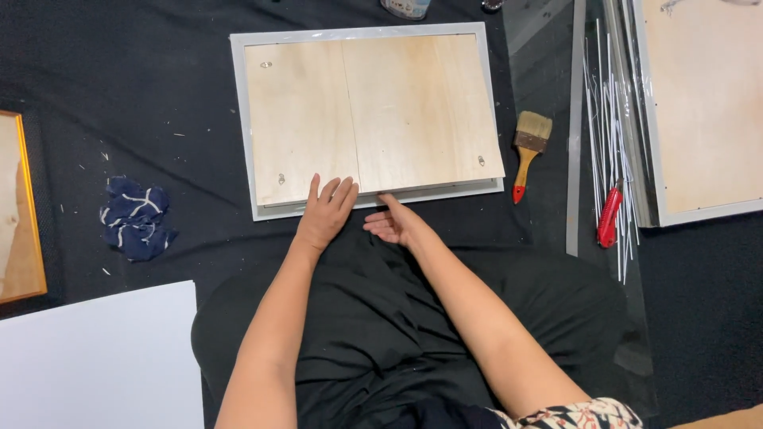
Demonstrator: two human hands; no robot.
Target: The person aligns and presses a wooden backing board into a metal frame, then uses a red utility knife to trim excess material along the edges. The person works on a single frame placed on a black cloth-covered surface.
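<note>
A grey picture frame [241, 119] lies face down on black cloth, with a pale plywood backing board [373, 111] set in it, slightly skewed. My left hand [324, 213] rests flat, fingers spread, on the board's near edge. Just right of it, my right hand [396, 224] touches the near rim of the frame with its fingers half curled and holds nothing.
A paintbrush [528, 151] with a yellow and red handle lies right of the frame. Further right are a red utility knife [610, 214], thin white strips [608, 119] and a second frame [699, 103]. A blue rag [135, 218], a white sheet [95, 357] and a gold frame [20, 206] lie left.
</note>
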